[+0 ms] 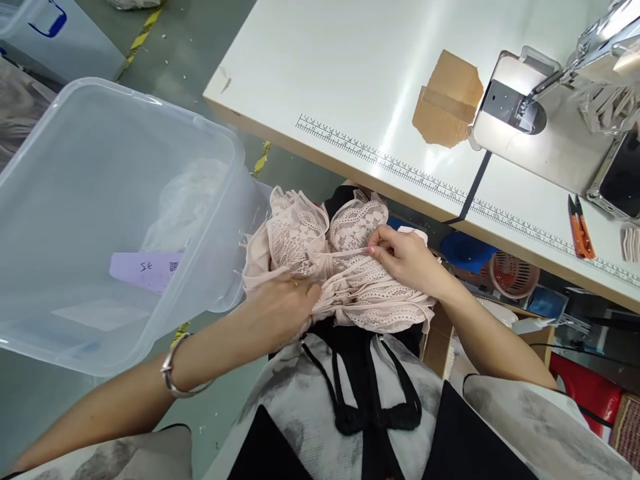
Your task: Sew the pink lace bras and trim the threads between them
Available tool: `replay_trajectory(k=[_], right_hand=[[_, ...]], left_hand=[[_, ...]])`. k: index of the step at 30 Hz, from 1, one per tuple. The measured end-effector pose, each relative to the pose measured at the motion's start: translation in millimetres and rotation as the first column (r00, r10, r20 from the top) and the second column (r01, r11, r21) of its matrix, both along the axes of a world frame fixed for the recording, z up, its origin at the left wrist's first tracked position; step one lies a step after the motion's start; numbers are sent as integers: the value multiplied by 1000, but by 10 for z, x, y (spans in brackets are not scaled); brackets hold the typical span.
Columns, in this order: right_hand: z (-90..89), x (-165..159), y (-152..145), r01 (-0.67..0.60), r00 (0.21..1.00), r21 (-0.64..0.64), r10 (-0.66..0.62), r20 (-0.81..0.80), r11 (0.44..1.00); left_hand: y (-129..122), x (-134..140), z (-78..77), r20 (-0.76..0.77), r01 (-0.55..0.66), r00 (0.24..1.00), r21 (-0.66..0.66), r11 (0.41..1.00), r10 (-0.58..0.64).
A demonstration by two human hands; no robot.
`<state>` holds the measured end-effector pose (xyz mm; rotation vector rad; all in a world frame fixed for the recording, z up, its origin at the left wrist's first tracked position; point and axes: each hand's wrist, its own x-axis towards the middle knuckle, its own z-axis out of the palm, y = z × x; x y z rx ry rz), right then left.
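Several pale pink lace bras lie bunched across my lap, their scalloped cups facing up. My left hand is closed on the fabric at the left of the bundle, its fingertips partly hidden in the folds. With thumb and forefinger, my right hand pinches the upper edge of a lace bra near the middle right. Loose threads stick out at the bundle's left side. How many pieces are in the heap I cannot tell.
Left stands a clear plastic bin with a purple label card and a clear bag inside. The white table ahead carries a printed ruler, cardboard, a sewing machine and orange thread snips. Baskets sit underneath.
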<state>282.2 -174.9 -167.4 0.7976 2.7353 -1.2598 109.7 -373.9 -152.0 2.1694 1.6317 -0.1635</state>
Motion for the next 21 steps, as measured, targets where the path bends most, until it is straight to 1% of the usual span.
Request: replay_trajectory(k=[4,7,9,10,13,15,17,19,21], right_hand=[[27,18,-38,-138,986,94,128,105,986],[36,34,-32,-246,954,109,221,204,963],[54,49,-15,-308,932,122,274,237,943],[73,58,-7,-339,925,135,304,226,931],[176,99,-22,-431,901,162,413,134,888],[263,140,-85,-513,858,116,503,104,851],[331,185,-186,-596,801,60,588,112,800],[363,224,-287,-636,768,66,621,156,769],[374,251,-331,-639,764,115,608,217,761]], left_hand=[[115,-265,121,-76,-27,997,-28,999,25],[213,-355,168,-133,-35,990,39,999,40],[261,-344,152,-171,-58,982,110,992,76],[279,-329,134,-177,-66,980,136,989,90],[307,-307,58,-133,-45,989,158,986,67],[304,-330,10,-110,-14,993,147,989,31],[287,-370,-21,-142,-13,989,134,991,33],[263,-402,-32,-156,-11,987,139,990,33],[234,-408,-31,-99,25,995,154,988,-10]])
